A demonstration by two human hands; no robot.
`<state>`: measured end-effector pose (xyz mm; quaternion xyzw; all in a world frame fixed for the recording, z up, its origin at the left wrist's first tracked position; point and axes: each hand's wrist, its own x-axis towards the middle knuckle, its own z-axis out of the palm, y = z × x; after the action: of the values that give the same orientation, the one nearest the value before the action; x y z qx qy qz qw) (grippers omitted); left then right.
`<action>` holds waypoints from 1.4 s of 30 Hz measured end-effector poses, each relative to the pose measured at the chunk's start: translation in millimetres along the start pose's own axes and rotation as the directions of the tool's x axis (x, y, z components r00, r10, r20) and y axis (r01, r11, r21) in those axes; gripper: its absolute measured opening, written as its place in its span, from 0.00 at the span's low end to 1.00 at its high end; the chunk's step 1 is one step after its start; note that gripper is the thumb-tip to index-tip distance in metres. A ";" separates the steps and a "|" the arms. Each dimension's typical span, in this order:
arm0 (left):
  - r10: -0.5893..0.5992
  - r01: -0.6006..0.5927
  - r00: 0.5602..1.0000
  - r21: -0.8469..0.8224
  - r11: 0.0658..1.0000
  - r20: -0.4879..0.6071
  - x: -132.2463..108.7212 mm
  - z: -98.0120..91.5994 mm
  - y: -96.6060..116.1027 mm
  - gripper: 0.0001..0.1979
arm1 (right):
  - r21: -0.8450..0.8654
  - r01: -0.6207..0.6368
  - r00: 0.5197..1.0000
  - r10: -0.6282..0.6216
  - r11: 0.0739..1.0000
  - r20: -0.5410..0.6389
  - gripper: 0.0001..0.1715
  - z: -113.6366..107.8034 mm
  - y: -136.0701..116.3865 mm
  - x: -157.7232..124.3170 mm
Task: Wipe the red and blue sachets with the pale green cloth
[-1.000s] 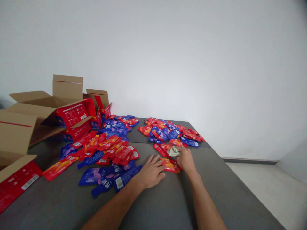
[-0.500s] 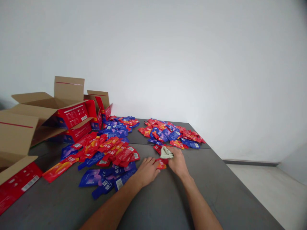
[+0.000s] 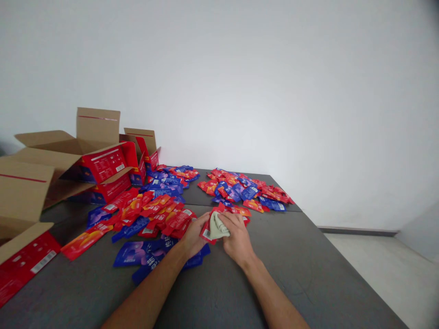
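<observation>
My left hand [image 3: 194, 236] grips a red sachet [image 3: 206, 231] by its near edge and lifts it off the grey table [image 3: 240, 292]. My right hand [image 3: 236, 237] is closed on a crumpled pale cloth [image 3: 216, 226] and presses it against that sachet. Both hands meet just in front of a heap of red and blue sachets [image 3: 154, 214]. A second heap of sachets [image 3: 245, 189] lies behind them, to the right.
Open cardboard cartons with red printed sides [image 3: 92, 157] stand at the left, and another carton flap [image 3: 24, 256] juts in at the near left. The table's right edge drops to a pale floor [image 3: 373, 269]. A white wall rises behind.
My right hand has carried the cloth left and nearer. My left hand, flat on the table before, has closed on a red sachet and raised it to the cloth.
</observation>
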<state>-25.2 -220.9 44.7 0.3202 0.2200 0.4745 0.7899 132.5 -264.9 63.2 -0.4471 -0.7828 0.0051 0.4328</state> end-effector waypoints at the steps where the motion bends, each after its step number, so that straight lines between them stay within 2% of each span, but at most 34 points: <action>1: -0.026 0.026 1.000 -0.055 0.998 0.001 -0.4 3.2 0.6 0.11 | -0.006 0.005 1.000 -0.005 1.000 0.016 0.38 2.3 -2.5 -0.8; 5: -0.056 0.042 0.994 -0.150 0.988 -0.092 -0.7 7.5 -0.6 0.10 | -0.011 0.032 0.996 -0.031 0.999 0.088 0.40 7.7 -11.5 -3.2; 10: -0.023 0.002 0.987 -0.134 0.991 -0.159 -0.8 2.8 -2.8 0.11 | 0.028 0.086 0.981 -0.090 0.996 0.173 0.43 8.7 -17.4 -3.2; 12: -0.013 -0.006 0.987 -0.112 0.994 -0.160 -2.0 3.6 -3.8 0.13 | 0.006 0.060 0.991 -0.060 0.998 0.123 0.41 7.5 -12.9 -2.4; 16: -0.059 0.057 0.995 -0.031 0.998 -0.084 -6.3 9.6 -9.2 0.19 | -0.068 -0.040 0.995 0.034 0.997 -0.089 0.39 2.9 6.4 -1.5; 19: -0.045 0.044 0.998 -0.023 0.999 -0.046 -7.9 14.7 -11.8 0.20 | -0.095 -0.048 0.990 0.035 0.994 -0.135 0.40 1.3 14.9 -2.0; 21: 0.012 -0.015 0.999 -0.068 0.998 -0.044 -7.1 16.2 -10.0 0.18 | -0.090 -0.028 0.996 0.020 0.996 -0.090 0.40 2.5 11.4 -2.5; 24: 0.075 -0.084 0.995 -0.133 0.988 -0.069 -4.9 13.5 -1.6 0.15 | -0.047 0.039 0.998 -0.037 0.998 0.042 0.41 7.2 -4.3 -2.9; 28: 0.055 -0.071 0.993 -0.161 0.984 -0.103 -3.4 4.1 9.4 0.12 | 0.041 0.089 0.976 -0.095 0.995 0.196 0.45 13.6 -21.9 -3.4; 31: 0.073 -0.087 0.990 -0.120 0.989 -0.119 -2.4 -2.6 10.2 0.11 | 0.078 0.063 0.973 -0.079 0.995 0.217 0.41 16.2 -22.8 -3.8; 36: 0.207 -0.207 0.965 0.014 0.978 -0.159 -2.1 -6.2 9.3 0.16 | 0.151 -0.044 0.982 0.015 0.988 0.186 0.35 12.8 -20.3 -2.8; 37: 0.230 -0.226 0.958 0.039 0.973 -0.172 -2.3 -5.9 10.7 0.16 | 0.174 -0.075 0.985 0.046 0.982 0.167 0.32 10.8 -20.4 -1.9; 40: 0.292 -0.273 0.925 0.107 0.956 -0.245 -2.7 -5.7 16.2 0.19 | 0.199 -0.173 0.985 0.167 0.965 0.046 0.20 4.6 -18.9 1.7; 42: 0.304 -0.273 0.902 0.139 0.952 -0.305 -2.3 -7.1 18.3 0.22 | 0.177 -0.225 0.969 0.240 0.958 -0.067 0.18 2.8 -15.2 3.5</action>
<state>-42.0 -214.6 52.9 0.3033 0.3182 0.6216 0.6484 119.2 -270.5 69.8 -0.4976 -0.7019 0.1023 0.4993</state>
